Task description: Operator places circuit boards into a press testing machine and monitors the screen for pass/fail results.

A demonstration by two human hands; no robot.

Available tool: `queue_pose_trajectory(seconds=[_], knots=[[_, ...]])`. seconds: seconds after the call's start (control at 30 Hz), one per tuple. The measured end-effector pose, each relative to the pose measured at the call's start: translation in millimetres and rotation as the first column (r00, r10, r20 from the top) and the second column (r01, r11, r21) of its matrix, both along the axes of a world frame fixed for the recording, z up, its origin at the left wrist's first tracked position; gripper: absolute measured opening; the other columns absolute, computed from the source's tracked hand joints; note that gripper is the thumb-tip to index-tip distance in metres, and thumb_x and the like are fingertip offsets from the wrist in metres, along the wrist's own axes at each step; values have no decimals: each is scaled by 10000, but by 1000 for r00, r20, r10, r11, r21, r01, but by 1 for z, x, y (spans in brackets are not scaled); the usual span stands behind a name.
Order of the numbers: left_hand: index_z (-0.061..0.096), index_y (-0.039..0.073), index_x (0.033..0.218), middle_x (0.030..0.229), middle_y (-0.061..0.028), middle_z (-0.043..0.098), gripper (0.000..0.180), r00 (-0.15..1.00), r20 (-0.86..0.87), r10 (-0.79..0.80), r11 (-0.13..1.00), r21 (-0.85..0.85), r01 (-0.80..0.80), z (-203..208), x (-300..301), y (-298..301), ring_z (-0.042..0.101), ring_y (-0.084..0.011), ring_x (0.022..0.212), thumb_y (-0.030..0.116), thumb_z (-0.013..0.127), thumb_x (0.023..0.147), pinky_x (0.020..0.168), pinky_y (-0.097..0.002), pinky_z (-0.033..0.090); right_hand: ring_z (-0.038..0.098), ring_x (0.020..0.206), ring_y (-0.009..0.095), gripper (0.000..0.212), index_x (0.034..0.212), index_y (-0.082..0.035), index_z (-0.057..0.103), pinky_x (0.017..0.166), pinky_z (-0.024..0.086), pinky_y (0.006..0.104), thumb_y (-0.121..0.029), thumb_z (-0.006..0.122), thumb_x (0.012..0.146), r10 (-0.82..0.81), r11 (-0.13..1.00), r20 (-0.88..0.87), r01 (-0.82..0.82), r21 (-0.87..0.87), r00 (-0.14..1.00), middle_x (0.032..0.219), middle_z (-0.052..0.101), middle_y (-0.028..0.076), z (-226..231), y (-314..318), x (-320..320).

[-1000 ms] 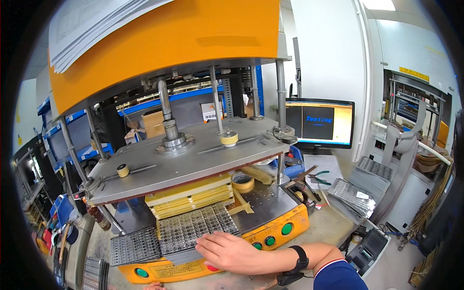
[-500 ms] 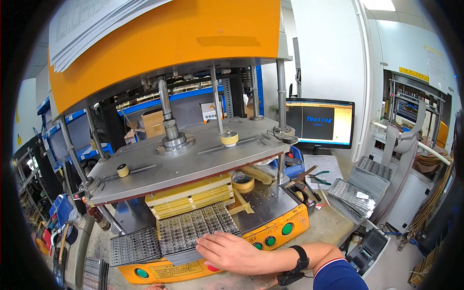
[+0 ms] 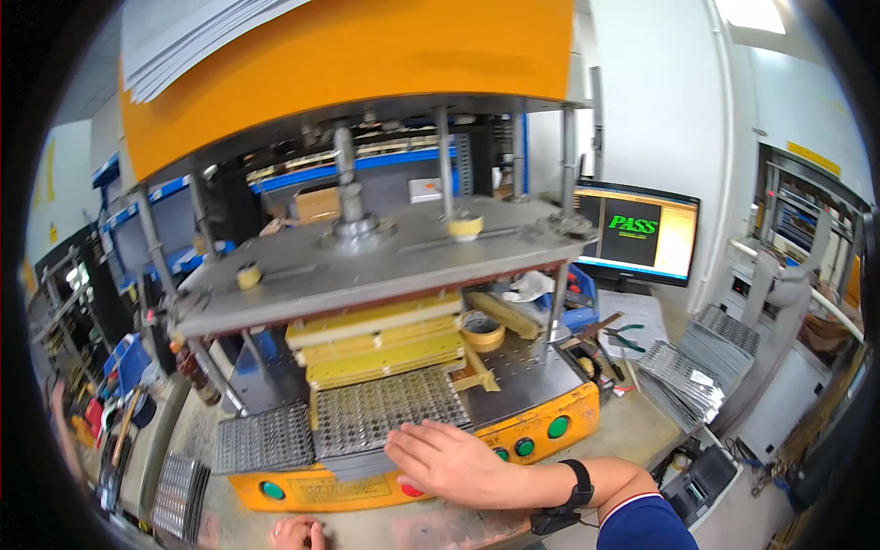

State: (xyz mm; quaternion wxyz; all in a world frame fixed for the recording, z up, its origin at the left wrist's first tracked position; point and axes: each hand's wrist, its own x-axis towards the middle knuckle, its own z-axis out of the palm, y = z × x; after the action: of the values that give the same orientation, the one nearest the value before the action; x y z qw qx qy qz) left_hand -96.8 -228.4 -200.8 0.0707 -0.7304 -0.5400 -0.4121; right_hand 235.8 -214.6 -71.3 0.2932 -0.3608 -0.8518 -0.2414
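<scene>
A stack of flat panels with a fine, repeating metallic grid [image 3: 390, 408] sits at the front of an orange press, partly under its yellow layered fixture [image 3: 385, 353]. Across the stack's near right corner lies my right hand [image 3: 449, 463], fingers stretched out flat and its underside hidden. A red button [image 3: 411, 490] shows just below that hand. At the lower edge, in front of the press, my left hand [image 3: 296, 533] is partly cut off; its thumb stands apart from the fingers and nothing shows in it. A second stack of similar panels [image 3: 263, 438] lies to the left.
The press's grey plate [image 3: 367, 275] hangs above the fixture between metal posts. Green buttons [image 3: 558, 427] line its orange front. More panels [image 3: 179, 495] stand at the lower left and others [image 3: 678, 376] at right. Pliers [image 3: 626, 337], a tape roll [image 3: 482, 331] and a monitor [image 3: 632, 234] are nearby.
The view has shifted, so the press appears farther right. The monitor's blue text has turned to large green text. More of my left hand shows; my right hand stays on the stack.
</scene>
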Motion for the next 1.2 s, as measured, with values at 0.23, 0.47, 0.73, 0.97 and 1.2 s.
queue_pose_trajectory(seconds=[0.23, 0.47, 0.73, 0.97, 1.2], knots=[[694, 114, 870, 868, -36, 688, 79, 913, -192, -360, 929, 20, 371, 145, 30, 42, 623, -248, 871, 181, 717, 905, 800, -391, 405, 630, 1194, 275, 454, 1242, -14, 638, 1021, 500, 408, -300, 709, 896, -3, 999, 35, 5, -41, 999, 1290, 658, 129, 9, -3, 2], [732, 129, 1114, 1086, -71, 735, 344, 840, -477, -258, 910, 172, 377, 192, 122, 172, 640, -260, 1077, 423, 612, 983, 873, -341, 430, 631, 1185, 283, 439, 1216, 12, 622, 1012, 512, 417, -249, 672, 867, 34, 999, 21, -33, -38, 999, 1270, 654, 153, 10, -3, 7], [692, 64, 1140, 1008, -118, 750, 385, 548, -798, -251, 935, -53, 351, 201, 130, 245, 732, -277, 897, 394, 591, 969, 805, -406, 575, 634, 1182, 287, 458, 1223, 21, 622, 1013, 513, 416, -222, 667, 838, 58, 998, 12, -58, -20, 998, 1279, 650, 164, 6, -2, 7], [684, 54, 1166, 1156, -103, 737, 335, 727, -683, -71, 858, 330, 394, 191, 72, 205, 699, -246, 1095, 124, 643, 842, 1007, -377, 526, 633, 1183, 297, 463, 1233, 17, 623, 1033, 497, 430, -241, 688, 855, 71, 996, 27, -70, -63, 997, 1279, 654, 158, 13, -2, 12], [663, 120, 1273, 1216, -27, 711, 432, 768, -628, 126, 915, 373, 155, 142, -91, 110, 641, -196, 1206, 116, 678, 841, 1129, -424, 431, 615, 1173, 308, 445, 1224, -52, 653, 1072, 454, 481, -262, 780, 852, 29, 988, -60, -37, -147, 998, 1253, 665, 111, 36, 3, 21]])
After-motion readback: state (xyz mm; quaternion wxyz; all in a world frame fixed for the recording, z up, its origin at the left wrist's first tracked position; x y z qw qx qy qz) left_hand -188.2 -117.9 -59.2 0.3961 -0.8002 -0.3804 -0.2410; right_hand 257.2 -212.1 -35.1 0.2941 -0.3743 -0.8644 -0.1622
